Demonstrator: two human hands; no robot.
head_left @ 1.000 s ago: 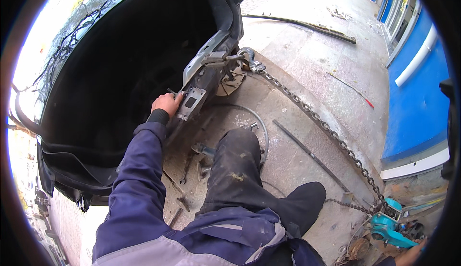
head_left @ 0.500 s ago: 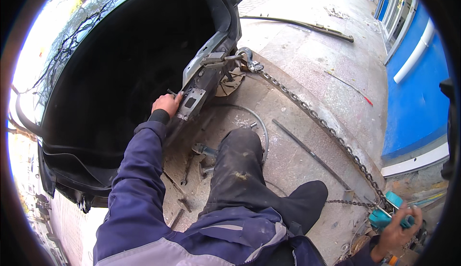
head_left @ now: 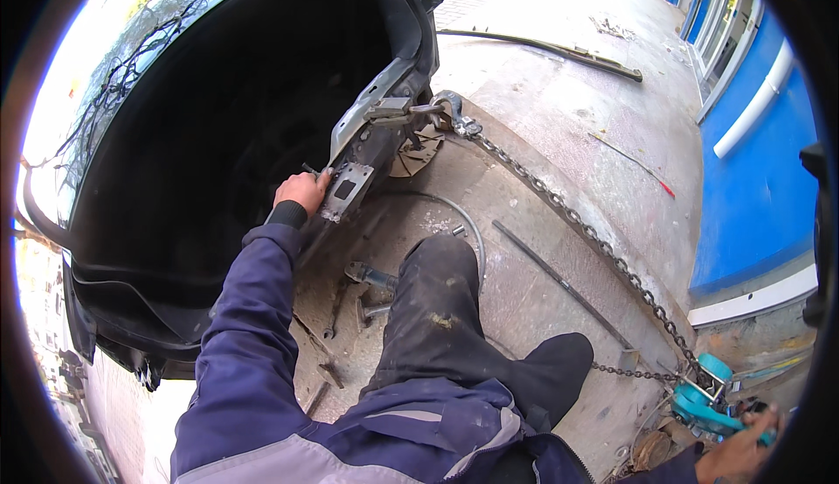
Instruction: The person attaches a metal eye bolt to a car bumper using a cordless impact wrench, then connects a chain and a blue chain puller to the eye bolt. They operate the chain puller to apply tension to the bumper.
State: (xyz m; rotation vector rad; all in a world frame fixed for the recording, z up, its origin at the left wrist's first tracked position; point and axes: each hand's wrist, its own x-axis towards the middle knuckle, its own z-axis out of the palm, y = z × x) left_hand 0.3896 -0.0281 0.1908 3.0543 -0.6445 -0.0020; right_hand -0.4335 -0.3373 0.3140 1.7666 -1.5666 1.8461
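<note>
On the left is a car's open boot, its dark inside showing. My left hand (head_left: 301, 194) is closed over the edge of the stripped rear panel (head_left: 354, 182), thumb towards the outer side. A shackle (head_left: 450, 110) joins a clamp (head_left: 391, 110) on this panel to a taut chain (head_left: 581, 217), which runs down to a teal lever chain hoist (head_left: 699, 401) at the lower right. My right hand (head_left: 741, 447) grips the end of the hoist's lever. Its fingers are slightly blurred.
A long bar (head_left: 559, 283) lies on the floor beside my knee. Near the car lie an angle grinder (head_left: 371, 274), a hammer (head_left: 371, 312) and a wrench (head_left: 334, 313). A red-handled rod (head_left: 634, 165) and a long dark strip (head_left: 551, 45) lie farther off. A blue wall (head_left: 756, 178) borders the right.
My right hand has moved down and to the right with the hoist's lever, which has swung away from the hoist body. My left hand stays on the panel edge.
</note>
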